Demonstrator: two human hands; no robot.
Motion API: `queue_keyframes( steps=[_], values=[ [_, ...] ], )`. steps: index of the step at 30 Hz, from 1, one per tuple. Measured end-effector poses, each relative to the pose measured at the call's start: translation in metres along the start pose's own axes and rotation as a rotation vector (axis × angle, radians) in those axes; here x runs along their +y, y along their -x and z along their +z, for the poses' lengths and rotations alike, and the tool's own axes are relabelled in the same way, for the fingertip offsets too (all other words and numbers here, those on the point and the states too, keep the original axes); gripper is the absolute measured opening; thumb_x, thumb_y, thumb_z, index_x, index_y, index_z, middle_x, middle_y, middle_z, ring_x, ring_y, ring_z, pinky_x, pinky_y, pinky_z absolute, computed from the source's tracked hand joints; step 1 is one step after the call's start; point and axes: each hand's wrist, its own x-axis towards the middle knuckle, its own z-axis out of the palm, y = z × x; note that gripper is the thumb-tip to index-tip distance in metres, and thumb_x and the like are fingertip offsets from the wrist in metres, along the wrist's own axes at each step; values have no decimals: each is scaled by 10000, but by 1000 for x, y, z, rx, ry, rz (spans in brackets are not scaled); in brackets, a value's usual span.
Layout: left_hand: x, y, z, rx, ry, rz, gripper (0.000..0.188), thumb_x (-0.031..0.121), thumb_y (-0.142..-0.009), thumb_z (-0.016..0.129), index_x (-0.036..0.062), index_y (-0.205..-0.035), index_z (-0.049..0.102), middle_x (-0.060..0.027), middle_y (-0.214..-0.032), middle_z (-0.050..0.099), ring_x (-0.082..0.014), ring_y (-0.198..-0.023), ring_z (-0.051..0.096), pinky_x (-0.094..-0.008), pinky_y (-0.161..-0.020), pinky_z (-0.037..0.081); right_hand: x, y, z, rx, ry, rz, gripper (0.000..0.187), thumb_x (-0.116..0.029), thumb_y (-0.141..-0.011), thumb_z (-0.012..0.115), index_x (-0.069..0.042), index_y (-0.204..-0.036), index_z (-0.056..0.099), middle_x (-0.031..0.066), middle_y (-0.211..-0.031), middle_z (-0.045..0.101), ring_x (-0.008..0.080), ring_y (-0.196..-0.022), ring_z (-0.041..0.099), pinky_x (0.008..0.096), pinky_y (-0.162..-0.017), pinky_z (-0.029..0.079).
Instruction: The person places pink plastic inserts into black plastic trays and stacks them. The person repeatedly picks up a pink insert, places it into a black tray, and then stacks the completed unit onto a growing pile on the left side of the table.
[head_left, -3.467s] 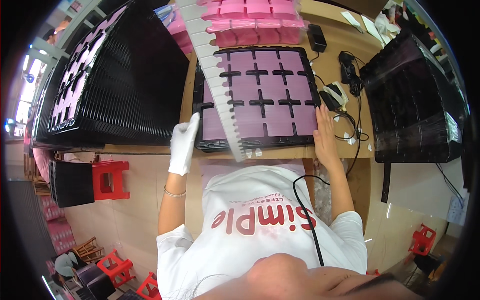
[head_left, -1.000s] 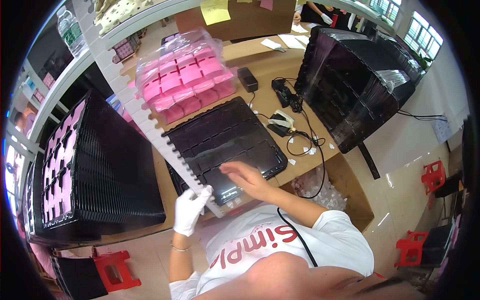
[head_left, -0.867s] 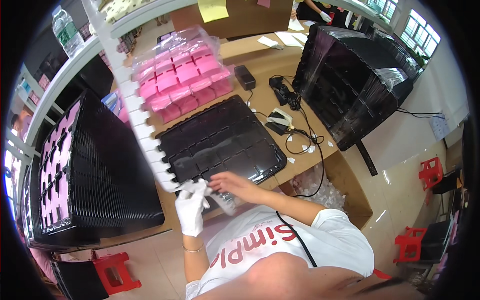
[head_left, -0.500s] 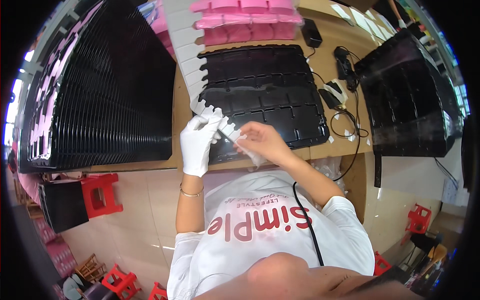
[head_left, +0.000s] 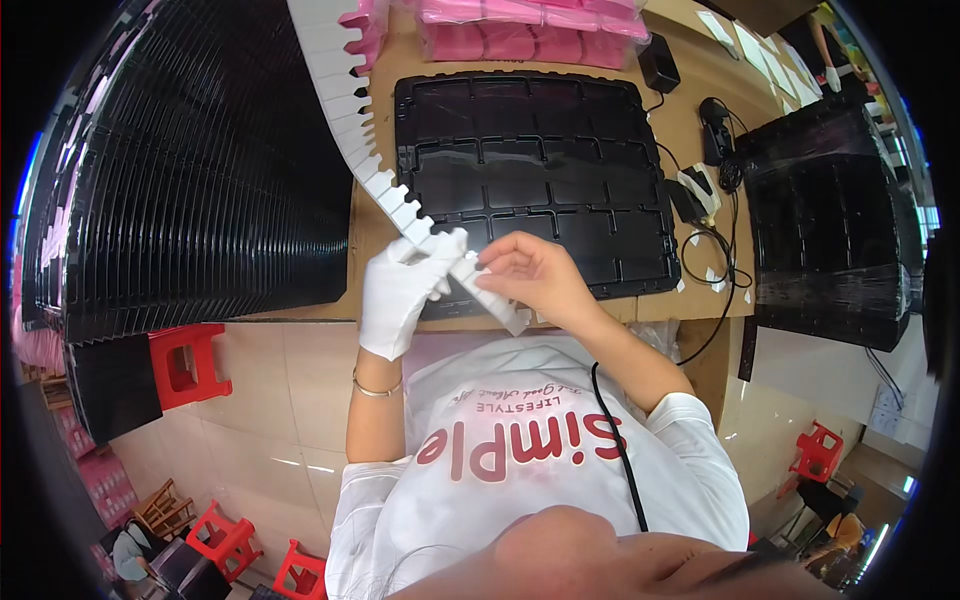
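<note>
A long white strip with a notched edge (head_left: 345, 130) runs down from the far left, bends, and ends near my body. My left hand (head_left: 392, 298), in a white glove, is closed around the strip where it bends. The fingertips of my bare right hand (head_left: 540, 282) pinch the edge of the strip's lower piece, just right of the glove; anything smaller between them is hidden. Behind both hands a black plastic tray with moulded compartments (head_left: 560, 185) lies flat on the brown table (head_left: 682, 125).
A tall stack of black trays (head_left: 225, 170) stands at the left, another wrapped black stack (head_left: 825, 215) at the right. Pink packs (head_left: 535, 42) lie at the back. A black cable (head_left: 742, 225) and small black boxes sit right of the tray. A red stool (head_left: 188, 365) stands below left.
My view has shifted a little, so the tray appears further right. The strip's upper part has swung left, and its lower end hangs further out between my hands. Both hands keep close together.
</note>
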Motion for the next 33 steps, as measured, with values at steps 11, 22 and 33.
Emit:
queue_keyframes(
  steps=[11,22,33],
  values=[
    [-5,-6,-7,293,164,123,159,108,-902,691,-12,-1006,684,-1,-768,626,-29,-612,510,-181,-522,369,3,14,7,172,401,-390,133,-58,-776,766,-49,-880,684,54,-888,678,147,-829,642,296,-732,497],
    [-9,-14,-10,197,88,58,380,68,-879,710,-74,-1200,566,-45,-909,633,-75,-680,574,-195,-573,442,-71,-156,-47,-84,299,-348,98,-98,-813,731,-22,-857,687,33,-897,687,120,-829,633,277,-799,490],
    [-10,-21,-21,241,3,14,322,137,-862,741,-46,-1105,635,-14,-851,645,-41,-702,579,-190,-581,442,-56,-262,-49,14,1057,-382,125,-138,-742,748,-37,-810,718,96,-786,709,183,-736,676,323,-711,520]
  ],
)
